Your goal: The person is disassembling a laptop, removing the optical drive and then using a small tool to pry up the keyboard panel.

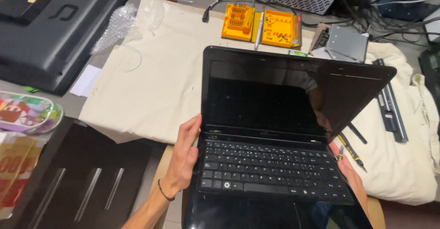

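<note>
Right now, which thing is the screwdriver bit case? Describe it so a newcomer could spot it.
Start at the open black laptop held between the left hand and right hand. Look past its lid across the cream cloth. The bit case lies open there, the only bright orange thing, with a grey driver handle across its middle.

single head cam, looking steeply down and forward from above the hands, close in. left hand (pixel 183 158) sits lower centre, right hand (pixel 350 176) lower right, partly hidden. view reaches past the hands across the worktop (pixel 151 87) to its far edge. no second view, so nothing shared.
</note>
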